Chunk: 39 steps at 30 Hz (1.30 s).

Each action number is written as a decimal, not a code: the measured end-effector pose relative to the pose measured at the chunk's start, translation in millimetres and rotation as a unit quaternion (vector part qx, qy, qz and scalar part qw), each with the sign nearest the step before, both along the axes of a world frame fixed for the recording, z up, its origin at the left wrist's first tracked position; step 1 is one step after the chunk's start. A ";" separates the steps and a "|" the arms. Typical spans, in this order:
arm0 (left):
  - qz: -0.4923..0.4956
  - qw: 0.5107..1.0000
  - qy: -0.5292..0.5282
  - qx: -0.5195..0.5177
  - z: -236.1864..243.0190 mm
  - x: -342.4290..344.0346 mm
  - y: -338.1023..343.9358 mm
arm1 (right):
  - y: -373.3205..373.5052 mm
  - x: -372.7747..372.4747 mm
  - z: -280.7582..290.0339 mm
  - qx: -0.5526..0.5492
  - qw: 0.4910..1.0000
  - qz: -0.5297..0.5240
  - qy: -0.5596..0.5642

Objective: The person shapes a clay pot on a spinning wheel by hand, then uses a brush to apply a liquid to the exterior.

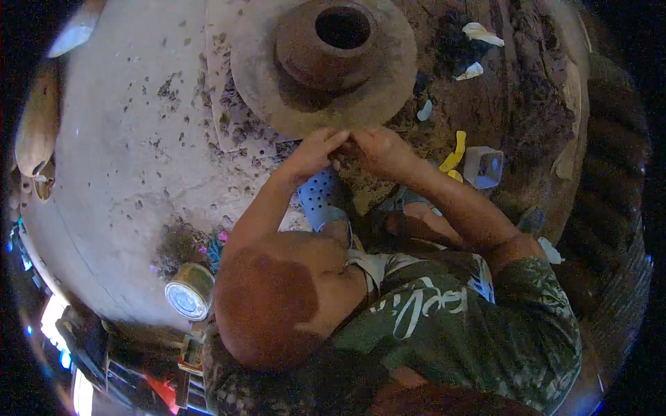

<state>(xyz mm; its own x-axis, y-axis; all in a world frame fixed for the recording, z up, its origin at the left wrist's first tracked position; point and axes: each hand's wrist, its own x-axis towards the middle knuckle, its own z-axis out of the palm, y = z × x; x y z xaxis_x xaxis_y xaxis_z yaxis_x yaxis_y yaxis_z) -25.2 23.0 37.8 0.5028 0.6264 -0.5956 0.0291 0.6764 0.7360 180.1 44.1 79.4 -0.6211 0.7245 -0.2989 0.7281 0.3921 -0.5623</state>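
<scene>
A brown clay pot (322, 59) with a round dark mouth stands on a wide round disc (257, 87) at the top of the head view. At the disc's near edge my left hand (318, 151) and my right hand (383, 151) meet, their fingertips close together. Both hands have bent, closed fingers. What lies between them, if anything, is hidden and dim. Below my hands a blue shoe with holes (318, 197) shows on my foot.
To the right are a clear square container (483, 167), a yellow object (456, 152) and whitish scraps (482, 33) on mud-stained ground. A tin (189, 291) stands at the lower left. Clay spatters mark the pale floor (139, 152).
</scene>
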 end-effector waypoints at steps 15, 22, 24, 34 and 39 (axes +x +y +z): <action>0.039 0.839 0.251 0.480 -14.3 39.3 -34.0 | 21.2 19.6 3.1 0.051 0.973 -0.209 0.082; 0.282 0.743 0.409 0.449 -48.2 -20.3 49.0 | 47.6 -30.7 -35.6 0.266 0.949 -0.113 0.124; 0.267 0.715 0.447 0.466 -54.8 -25.1 63.5 | 58.3 -45.3 -43.4 0.304 0.939 -0.089 0.132; 0.160 0.680 0.496 0.516 -44.7 -34.6 75.4 | 71.2 -57.9 -42.1 0.314 0.945 -0.052 0.081; 0.094 0.712 0.469 0.514 -48.0 -62.6 97.6 | 77.2 -46.6 -57.3 0.336 0.934 -0.010 0.121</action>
